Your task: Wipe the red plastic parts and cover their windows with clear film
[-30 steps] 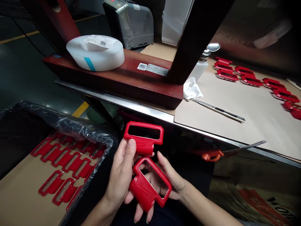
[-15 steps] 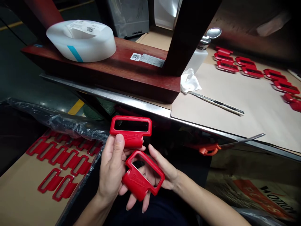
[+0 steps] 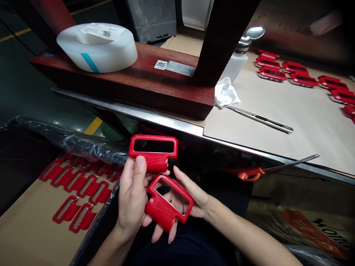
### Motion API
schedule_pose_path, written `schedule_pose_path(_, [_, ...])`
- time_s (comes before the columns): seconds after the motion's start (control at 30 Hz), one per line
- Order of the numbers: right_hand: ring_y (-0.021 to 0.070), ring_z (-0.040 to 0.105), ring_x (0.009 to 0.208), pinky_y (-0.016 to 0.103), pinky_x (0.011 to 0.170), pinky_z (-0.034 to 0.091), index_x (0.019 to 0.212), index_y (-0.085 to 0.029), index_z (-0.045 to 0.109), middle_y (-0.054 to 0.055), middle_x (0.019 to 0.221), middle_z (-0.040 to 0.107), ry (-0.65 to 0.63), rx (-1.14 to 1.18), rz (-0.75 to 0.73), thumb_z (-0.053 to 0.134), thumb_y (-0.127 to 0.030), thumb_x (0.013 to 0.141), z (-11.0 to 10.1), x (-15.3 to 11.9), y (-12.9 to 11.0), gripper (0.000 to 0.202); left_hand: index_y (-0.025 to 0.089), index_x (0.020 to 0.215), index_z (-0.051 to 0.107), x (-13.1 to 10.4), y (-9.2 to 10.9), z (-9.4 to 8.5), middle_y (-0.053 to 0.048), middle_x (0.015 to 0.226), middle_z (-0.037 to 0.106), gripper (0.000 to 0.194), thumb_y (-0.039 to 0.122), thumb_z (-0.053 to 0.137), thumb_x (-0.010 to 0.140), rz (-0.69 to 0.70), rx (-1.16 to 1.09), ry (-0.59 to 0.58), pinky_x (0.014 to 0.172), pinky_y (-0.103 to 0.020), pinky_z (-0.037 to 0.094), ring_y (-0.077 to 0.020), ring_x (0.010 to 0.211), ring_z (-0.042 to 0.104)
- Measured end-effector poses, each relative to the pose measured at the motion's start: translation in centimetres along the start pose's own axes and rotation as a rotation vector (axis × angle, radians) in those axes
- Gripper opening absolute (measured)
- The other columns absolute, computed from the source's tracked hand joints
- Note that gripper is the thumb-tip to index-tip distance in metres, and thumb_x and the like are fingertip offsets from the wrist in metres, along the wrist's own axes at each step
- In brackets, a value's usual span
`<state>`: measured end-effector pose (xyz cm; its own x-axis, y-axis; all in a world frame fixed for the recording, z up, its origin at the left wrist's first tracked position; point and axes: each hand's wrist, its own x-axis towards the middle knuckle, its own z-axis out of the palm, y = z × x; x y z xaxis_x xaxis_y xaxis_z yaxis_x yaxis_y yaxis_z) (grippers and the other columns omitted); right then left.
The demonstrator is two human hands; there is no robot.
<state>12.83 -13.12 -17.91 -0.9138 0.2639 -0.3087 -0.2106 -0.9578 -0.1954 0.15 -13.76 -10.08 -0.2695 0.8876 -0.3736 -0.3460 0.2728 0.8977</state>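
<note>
My left hand point(image 3: 131, 195) is closed on a red plastic frame point(image 3: 155, 163) with a long rectangular opening and a raised script logo on its rounded lower part. The thumb presses on the front; the other fingers are mostly hidden behind. Just below, my right hand point(image 3: 197, 199) holds a second red plastic frame point(image 3: 162, 213) of the same shape, tilted down to the right. Its fingers pass behind and under the piece, with some fingertips showing below. The two frames are close together, near my lap.
At lower left, a box lined with dark plastic film point(image 3: 72, 138) holds rows of similar red frames point(image 3: 76, 181). On the bench are a tape roll point(image 3: 97, 48), a pump bottle point(image 3: 235, 62), a crumpled tissue point(image 3: 226, 92), a utility knife point(image 3: 260, 119) and more red frames point(image 3: 273, 74). An orange-handled tool point(image 3: 251, 173) juts from the bench edge.
The view has shifted slightly, so the bench items and the box appear a little further right. Both hands keep their hold on the two red frames, almost unmoved.
</note>
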Motion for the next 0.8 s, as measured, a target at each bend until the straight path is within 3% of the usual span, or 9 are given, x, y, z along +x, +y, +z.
schedule_pose_path(0.17, [0.0274, 0.071, 0.070, 0.045, 0.057, 0.056, 0.132, -0.007, 0.040, 0.026, 0.102, 0.067, -0.023, -0.044, 0.038, -0.029, -0.064, 0.079, 0.22, 0.27, -0.16, 0.105, 0.025, 0.091, 0.063, -0.14, 0.42, 0.03, -0.003, 0.080, 0.070, 0.022, 0.046, 0.058, 0.086, -0.012, 0.021, 0.011, 0.063, -0.030, 0.061, -0.0271, 0.089, 0.069])
schedule_pose_path(0.33, [0.0328, 0.070, 0.076, 0.042, 0.050, 0.056, 0.119, 0.000, 0.049, 0.030, 0.097, 0.066, -0.093, -0.082, 0.095, -0.034, -0.070, 0.070, 0.22, 0.77, -0.39, 0.119, 0.025, 0.092, 0.062, -0.02, 0.27, 0.00, -0.004, 0.086, 0.071, 0.022, 0.046, 0.060, 0.085, 0.007, 0.007, 0.026, 0.064, -0.031, 0.061, -0.0289, 0.093, 0.068])
schedule_pose_path(0.53, [0.0324, 0.070, 0.078, 0.041, 0.052, 0.056, 0.104, -0.001, 0.056, 0.029, 0.097, 0.066, -0.106, -0.070, 0.109, -0.032, -0.069, 0.073, 0.08, 0.91, -0.44, 0.116, 0.025, 0.092, 0.061, -0.01, 0.46, -0.04, -0.006, 0.097, 0.071, 0.024, 0.047, 0.063, 0.083, 0.008, 0.013, 0.038, 0.064, -0.031, 0.062, -0.0295, 0.094, 0.068])
schedule_pose_path(0.8, [0.0325, 0.070, 0.076, 0.042, 0.051, 0.055, 0.114, -0.004, 0.051, 0.027, 0.094, 0.068, -0.083, -0.065, 0.099, -0.029, -0.066, 0.078, 0.39, 0.79, -0.57, 0.108, 0.025, 0.093, 0.062, 0.06, 0.44, -0.22, -0.006, 0.099, 0.071, 0.024, 0.046, 0.063, 0.083, 0.002, -0.002, 0.027, 0.068, -0.032, 0.061, -0.0302, 0.099, 0.066])
